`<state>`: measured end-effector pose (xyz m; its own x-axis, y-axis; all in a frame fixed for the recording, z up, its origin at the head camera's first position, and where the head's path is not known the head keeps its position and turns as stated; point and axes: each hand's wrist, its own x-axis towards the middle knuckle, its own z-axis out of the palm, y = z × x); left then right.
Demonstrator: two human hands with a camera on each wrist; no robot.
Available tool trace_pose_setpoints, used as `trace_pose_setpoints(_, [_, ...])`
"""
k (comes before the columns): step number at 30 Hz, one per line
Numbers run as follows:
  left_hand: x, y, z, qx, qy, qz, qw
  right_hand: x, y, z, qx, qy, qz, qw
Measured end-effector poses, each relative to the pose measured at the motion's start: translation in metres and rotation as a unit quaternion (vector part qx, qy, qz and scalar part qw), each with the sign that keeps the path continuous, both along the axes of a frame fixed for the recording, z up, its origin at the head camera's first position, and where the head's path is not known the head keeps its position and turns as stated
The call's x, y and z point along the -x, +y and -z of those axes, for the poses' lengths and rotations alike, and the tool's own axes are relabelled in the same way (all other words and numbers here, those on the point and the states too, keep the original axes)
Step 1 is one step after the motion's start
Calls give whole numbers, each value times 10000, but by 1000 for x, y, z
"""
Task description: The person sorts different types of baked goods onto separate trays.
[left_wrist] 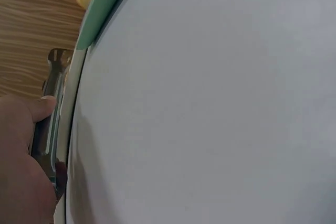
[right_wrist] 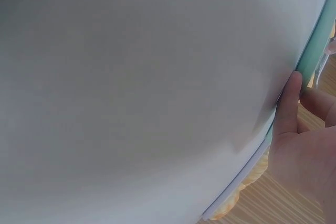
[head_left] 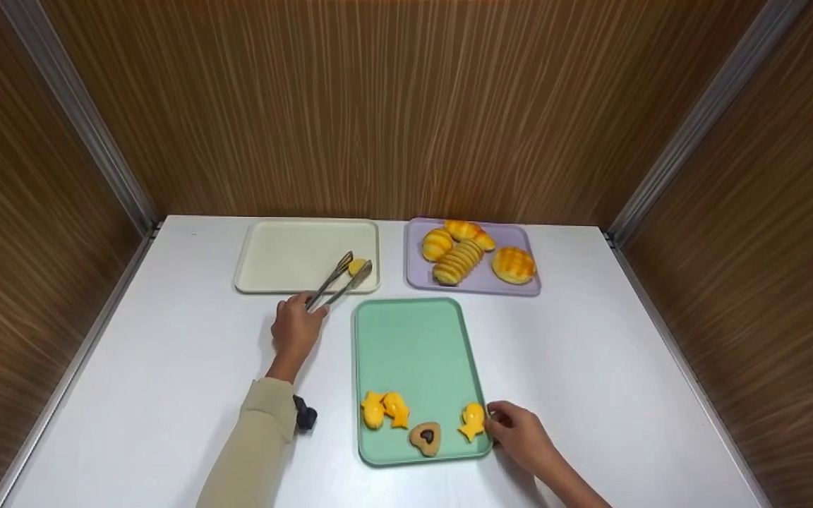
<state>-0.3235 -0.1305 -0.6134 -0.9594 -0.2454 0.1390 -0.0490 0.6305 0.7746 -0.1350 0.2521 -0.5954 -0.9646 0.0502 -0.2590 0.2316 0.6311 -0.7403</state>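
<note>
Metal tongs [head_left: 320, 292] are gripped in my left hand [head_left: 296, 328], their arms spread apart. Between the tong tips lies a small round yellow piece [head_left: 356, 267], at the right end of the cream tray [head_left: 293, 254]. In the left wrist view, the thumb [left_wrist: 43, 107] presses along the tongs. My right hand [head_left: 525, 436] pinches the right rim of the green tray [head_left: 413, 339] near its front corner. On that tray, a yellow fish-shaped piece [head_left: 473, 420] lies close to my right fingers, a heart-shaped cookie [head_left: 425, 439] at the front, and two more fish-shaped pieces [head_left: 374, 410] at left.
A lilac tray [head_left: 477, 286] at the back right bears several breads, among them a round scored bun [head_left: 514, 265] and a ridged loaf [head_left: 459, 262]. Wood-grain panels [head_left: 378, 106] enclose the white table [head_left: 590, 339] at the back and both sides.
</note>
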Motion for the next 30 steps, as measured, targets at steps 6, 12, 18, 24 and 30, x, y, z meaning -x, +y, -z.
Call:
trace_pose_setpoints(6, [-5, -3, 0, 77, -44, 111, 9999, 0, 0, 0, 41, 78, -55, 9999])
trace_pose_setpoints(12, [-20, -7, -1, 93, -59, 131, 9999, 1, 0, 0, 10, -11, 15, 10000])
trace_pose_setpoints(18, [-49, -8, -4, -11, -67, 283, 9996, 0, 0, 2, 9, -2, -5, 10000])
trace_pose_setpoints(24, [-81, -8, -4, 28, -81, 457, 9989, 0, -1, 3, 57, 42, -72, 9999])
trace_pose_setpoints(30, [-110, -8, -7, 102, -104, 682, 9976, 1, -1, 3, -2, -11, 7, 10000])
